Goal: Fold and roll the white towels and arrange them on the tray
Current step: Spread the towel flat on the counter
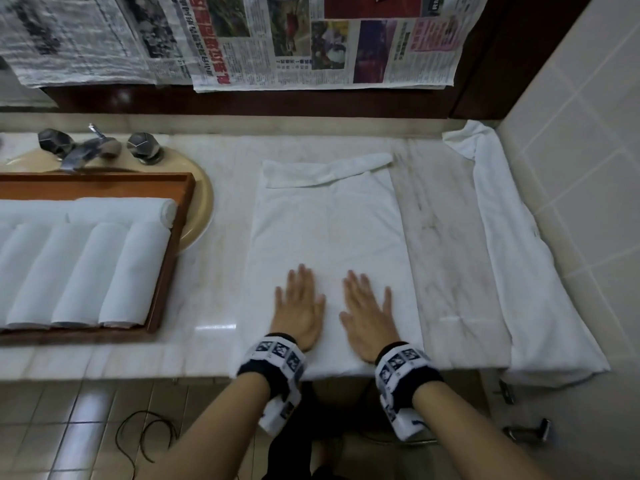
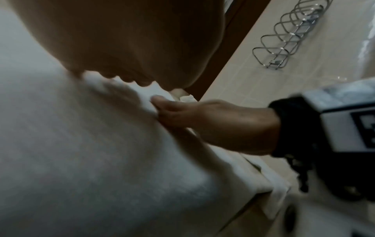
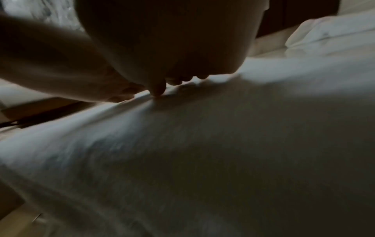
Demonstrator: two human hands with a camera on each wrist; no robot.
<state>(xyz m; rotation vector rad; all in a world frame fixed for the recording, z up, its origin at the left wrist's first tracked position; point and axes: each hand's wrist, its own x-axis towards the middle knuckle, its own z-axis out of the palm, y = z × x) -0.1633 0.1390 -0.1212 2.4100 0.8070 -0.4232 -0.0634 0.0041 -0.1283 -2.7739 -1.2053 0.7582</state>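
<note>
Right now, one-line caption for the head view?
Both hands, left hand and right hand, press flat on towel beside tray.

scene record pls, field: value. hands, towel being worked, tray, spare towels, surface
left hand: left hand flat, fingers straight, pressing the near part of the towel
right hand: right hand flat beside it, same towel
work towel: flat white folded towel on the counter, far edge turned over, not yet rolled
tray: brown wooden tray left of it, over the sink
tray contents: rolled white towels side by side, one more laid across behind them
spare towels: loose white towels along the right wall
surface: pale marble counter
</note>
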